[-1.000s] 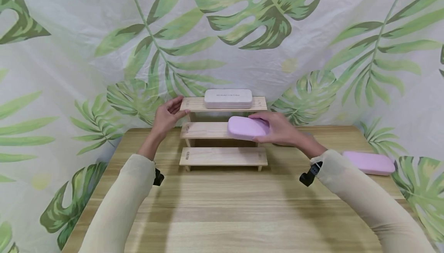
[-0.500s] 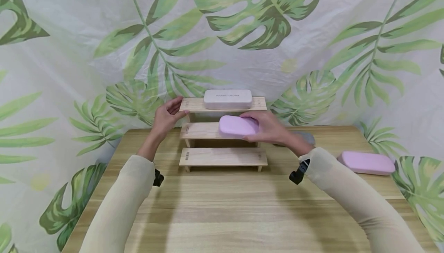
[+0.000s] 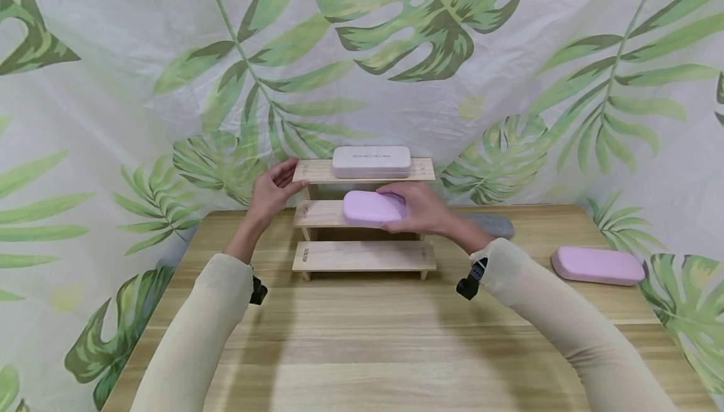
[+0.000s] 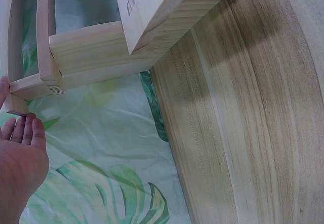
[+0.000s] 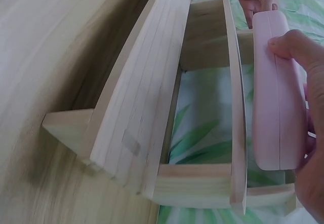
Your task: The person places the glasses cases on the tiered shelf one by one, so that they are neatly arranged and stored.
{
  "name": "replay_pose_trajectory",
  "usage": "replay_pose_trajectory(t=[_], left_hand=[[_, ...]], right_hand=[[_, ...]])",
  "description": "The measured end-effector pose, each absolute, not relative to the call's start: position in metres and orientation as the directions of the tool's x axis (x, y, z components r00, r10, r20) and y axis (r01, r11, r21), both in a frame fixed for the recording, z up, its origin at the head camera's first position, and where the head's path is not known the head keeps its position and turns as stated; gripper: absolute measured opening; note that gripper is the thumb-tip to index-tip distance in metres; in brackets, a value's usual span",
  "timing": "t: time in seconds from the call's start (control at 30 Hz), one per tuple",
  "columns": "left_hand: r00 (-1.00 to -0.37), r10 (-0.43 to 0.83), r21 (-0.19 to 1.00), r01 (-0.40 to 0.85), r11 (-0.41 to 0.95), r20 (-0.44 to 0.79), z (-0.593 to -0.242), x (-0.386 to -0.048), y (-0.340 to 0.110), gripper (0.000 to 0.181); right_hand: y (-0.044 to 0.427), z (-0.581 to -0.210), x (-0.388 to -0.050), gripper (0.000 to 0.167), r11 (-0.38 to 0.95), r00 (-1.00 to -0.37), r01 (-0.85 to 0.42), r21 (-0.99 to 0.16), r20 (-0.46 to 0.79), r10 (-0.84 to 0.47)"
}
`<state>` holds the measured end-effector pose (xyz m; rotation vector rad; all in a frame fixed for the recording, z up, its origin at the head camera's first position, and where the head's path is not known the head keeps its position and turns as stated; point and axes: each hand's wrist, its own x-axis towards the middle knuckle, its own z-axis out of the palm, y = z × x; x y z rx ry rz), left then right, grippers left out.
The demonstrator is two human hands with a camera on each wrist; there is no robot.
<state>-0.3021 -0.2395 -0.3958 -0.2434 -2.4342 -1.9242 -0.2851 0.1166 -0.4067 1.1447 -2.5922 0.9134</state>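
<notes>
A three-step wooden display shelf (image 3: pixel 362 255) stands at the back of the table. My left hand (image 3: pixel 268 193) grips the left end of its top step, thumb at the front edge; the left wrist view shows the fingertips (image 4: pixel 30 125) against that end. My right hand (image 3: pixel 421 208) holds a lilac glasses case (image 3: pixel 369 209) by its right end, thumb on one side and fingers on the other. The case is at the middle step, and whether it touches the board I cannot tell. A white glasses case (image 3: pixel 371 161) with small lettering lies on the top step.
To the right, a pink glasses case (image 3: pixel 597 265) lies on the wooden table (image 3: pixel 362 343). A grey case-like object (image 3: pixel 494 225) sits behind my right wrist, partly hidden. Leaf-printed cloth (image 3: pixel 481 41) hangs directly behind the table.
My right hand has moved the lilac glasses case leftward along the middle step. More of the grey object now shows behind the wrist. The left hand stays in place on the shelf.
</notes>
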Motion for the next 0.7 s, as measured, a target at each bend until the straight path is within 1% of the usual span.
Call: replay_pose_trajectory(t=[0.3,0.53,0.7], left_hand=[[-0.988,0.101,0.962,0.139,0.233,0.119,-0.395,-0.301,-0.239,0.067],[-0.986,0.099,0.963,0.151,0.226,0.131,-0.395,-0.302,-0.239,0.066],[-0.986,0.093,0.964,0.157,0.216,0.140,-0.405,-0.310,-0.242,0.066]], right_hand=[[0.100,-0.407,-0.287,0.075,0.530,-0.711,-0.692,-0.490,0.336,-0.618],[0.087,-0.410,-0.292,0.074,0.512,-0.695,-0.709,-0.484,0.359,-0.623],[0.078,-0.412,-0.295,0.073,0.524,-0.698,-0.706,-0.476,0.346,-0.626]])
